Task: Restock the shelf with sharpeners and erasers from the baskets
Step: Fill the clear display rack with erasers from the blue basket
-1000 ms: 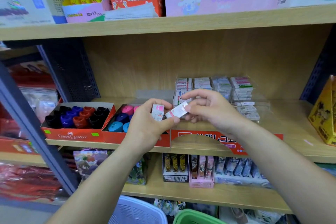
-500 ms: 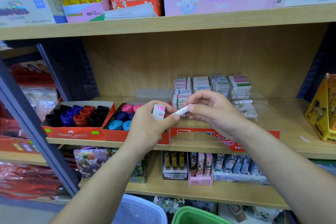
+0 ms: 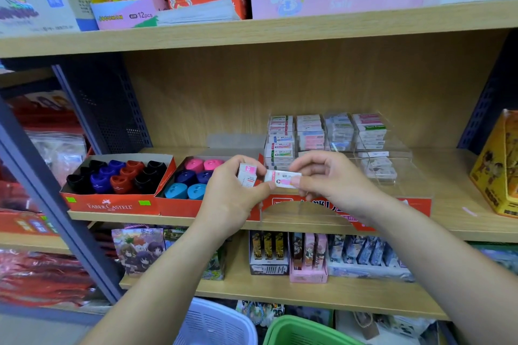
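Eraser step in hand. Gripping 1 upright eraser [image 3: 247,176] in left hand [image 3: 232,199], pinching 1 flat eraser [image 3: 282,178] in right hand [image 3: 333,180], just before shelf [image 3: 473,202]. Next, probably: slotting flat eraser into clear tray [image 3: 406,154] behind.

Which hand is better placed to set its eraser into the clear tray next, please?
Probably the right hand: it pinches an eraser before the clear tray; the left hand sits by the sharpener box.
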